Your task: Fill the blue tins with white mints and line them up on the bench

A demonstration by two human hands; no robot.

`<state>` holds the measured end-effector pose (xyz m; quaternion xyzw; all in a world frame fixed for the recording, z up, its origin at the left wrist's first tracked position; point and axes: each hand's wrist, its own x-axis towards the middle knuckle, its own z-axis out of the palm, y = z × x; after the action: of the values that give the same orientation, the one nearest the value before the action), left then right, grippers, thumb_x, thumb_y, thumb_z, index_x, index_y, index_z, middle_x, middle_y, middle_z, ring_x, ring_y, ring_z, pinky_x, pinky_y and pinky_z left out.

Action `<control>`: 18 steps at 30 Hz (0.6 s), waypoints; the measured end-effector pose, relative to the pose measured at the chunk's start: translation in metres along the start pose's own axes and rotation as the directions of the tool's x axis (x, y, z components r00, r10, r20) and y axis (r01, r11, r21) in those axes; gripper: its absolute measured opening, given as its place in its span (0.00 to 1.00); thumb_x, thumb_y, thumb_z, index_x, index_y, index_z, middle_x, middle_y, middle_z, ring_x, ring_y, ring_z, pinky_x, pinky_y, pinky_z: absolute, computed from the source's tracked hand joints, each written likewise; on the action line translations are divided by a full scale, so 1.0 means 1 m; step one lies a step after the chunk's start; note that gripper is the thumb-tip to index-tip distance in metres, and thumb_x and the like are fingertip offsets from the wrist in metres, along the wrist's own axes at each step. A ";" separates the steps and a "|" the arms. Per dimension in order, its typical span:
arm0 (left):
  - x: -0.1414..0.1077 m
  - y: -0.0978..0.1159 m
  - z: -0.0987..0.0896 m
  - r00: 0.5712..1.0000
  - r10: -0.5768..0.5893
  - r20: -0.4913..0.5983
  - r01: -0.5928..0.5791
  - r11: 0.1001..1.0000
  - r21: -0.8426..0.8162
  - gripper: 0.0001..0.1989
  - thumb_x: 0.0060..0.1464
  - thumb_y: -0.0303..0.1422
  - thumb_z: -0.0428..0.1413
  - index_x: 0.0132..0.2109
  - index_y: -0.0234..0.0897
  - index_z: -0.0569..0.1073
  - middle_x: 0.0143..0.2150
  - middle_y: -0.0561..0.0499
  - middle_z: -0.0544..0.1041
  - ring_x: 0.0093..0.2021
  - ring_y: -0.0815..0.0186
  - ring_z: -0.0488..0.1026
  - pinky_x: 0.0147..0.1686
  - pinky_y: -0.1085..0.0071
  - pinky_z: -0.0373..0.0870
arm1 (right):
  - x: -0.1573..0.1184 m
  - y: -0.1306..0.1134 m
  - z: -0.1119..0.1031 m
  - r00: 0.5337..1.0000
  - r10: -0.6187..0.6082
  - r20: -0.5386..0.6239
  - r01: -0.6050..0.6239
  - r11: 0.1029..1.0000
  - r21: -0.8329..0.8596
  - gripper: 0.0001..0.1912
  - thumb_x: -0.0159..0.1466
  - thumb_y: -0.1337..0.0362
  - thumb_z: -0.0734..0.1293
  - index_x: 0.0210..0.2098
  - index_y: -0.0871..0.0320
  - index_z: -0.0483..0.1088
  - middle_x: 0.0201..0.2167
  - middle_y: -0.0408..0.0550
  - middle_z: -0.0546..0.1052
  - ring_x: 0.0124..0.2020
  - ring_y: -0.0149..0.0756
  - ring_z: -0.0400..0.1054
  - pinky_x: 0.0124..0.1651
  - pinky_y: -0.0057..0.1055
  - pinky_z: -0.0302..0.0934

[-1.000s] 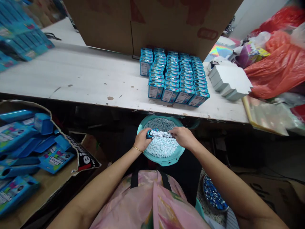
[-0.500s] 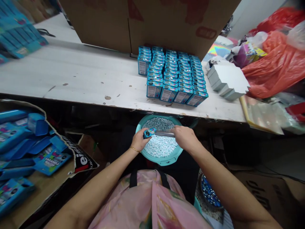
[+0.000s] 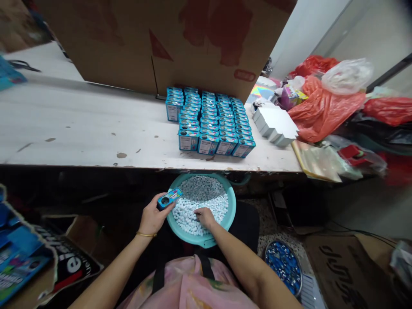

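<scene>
My left hand (image 3: pixel 153 214) is wrapped round a small blue candy box (image 3: pixel 170 197), tilted over the left rim of a turquoise basin (image 3: pixel 232 210). The box's printed narrow end with a dark round mark faces up. Small white round candies (image 3: pixel 189 223) fill much of the basin. My right hand (image 3: pixel 206 216) is low among the candies, fingers closed on a narrow grey scoop. Only a small dark bit shows at the fingertips; the rest is hidden by hand and candies.
Rows of blue boxes (image 3: pixel 209 124) stand on the white table (image 3: pixel 80 133), before a large carton (image 3: pixel 128 51). White flat card pieces (image 3: pixel 277 124) and red bags (image 3: pixel 334 103) lie right. A bag of blue boxes (image 3: pixel 19 257) is left; a tub of blue wrapped pieces (image 3: pixel 283 266) stands lower right.
My right hand has gone from holding the scoop at the box's end down into the candies. The box has turned in my left hand, and the view has shifted right.
</scene>
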<state>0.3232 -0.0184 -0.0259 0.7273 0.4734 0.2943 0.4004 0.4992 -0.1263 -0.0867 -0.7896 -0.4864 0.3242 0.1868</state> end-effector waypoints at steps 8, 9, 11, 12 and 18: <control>-0.003 0.010 0.001 1.000 0.025 -0.002 -0.025 0.998 -0.055 0.21 0.42 0.40 0.56 0.44 0.35 0.67 0.36 0.50 0.74 0.35 0.65 0.71 0.38 0.69 0.68 | -0.020 0.020 -0.072 0.997 0.010 0.081 -0.031 0.967 0.255 0.19 0.49 0.73 0.59 0.40 0.63 0.72 0.29 0.46 0.75 0.29 0.33 0.67 0.34 0.28 0.60; -0.003 0.009 0.004 1.000 0.031 0.007 -0.030 0.998 -0.046 0.21 0.42 0.39 0.56 0.44 0.35 0.67 0.37 0.49 0.74 0.35 0.65 0.71 0.39 0.68 0.68 | -0.024 0.018 -0.085 0.997 -0.012 0.079 -0.008 0.969 0.248 0.19 0.49 0.73 0.59 0.40 0.63 0.72 0.30 0.46 0.75 0.30 0.33 0.66 0.35 0.28 0.60; -0.004 0.007 0.012 0.998 0.049 0.036 -0.049 0.999 -0.002 0.21 0.42 0.39 0.56 0.45 0.36 0.67 0.37 0.50 0.73 0.37 0.64 0.71 0.39 0.67 0.67 | -0.032 0.009 -0.109 0.994 -0.085 0.071 0.069 0.976 0.207 0.19 0.50 0.73 0.59 0.39 0.61 0.72 0.31 0.47 0.75 0.31 0.32 0.66 0.36 0.28 0.60; -0.005 0.007 0.017 0.996 0.068 0.059 -0.070 0.997 0.024 0.20 0.42 0.38 0.56 0.44 0.37 0.67 0.38 0.50 0.73 0.37 0.64 0.71 0.40 0.67 0.67 | -0.035 0.003 -0.120 0.990 -0.127 0.069 0.114 0.979 0.167 0.19 0.51 0.73 0.59 0.39 0.60 0.72 0.32 0.47 0.75 0.32 0.32 0.66 0.37 0.28 0.60; -0.012 0.014 0.043 0.966 0.180 0.188 -0.199 0.976 0.087 0.19 0.41 0.30 0.55 0.45 0.38 0.68 0.43 0.50 0.72 0.44 0.62 0.68 0.46 0.66 0.63 | -0.050 -0.047 -0.154 0.970 -0.211 0.120 0.239 0.913 -0.330 0.19 0.55 0.72 0.57 0.41 0.52 0.71 0.37 0.46 0.74 0.39 0.34 0.65 0.41 0.28 0.56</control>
<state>0.3594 -0.0460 -0.0363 0.8127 0.3785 0.2395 0.3727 0.5596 -0.1460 0.0696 -0.7348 -0.6301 0.2431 0.0627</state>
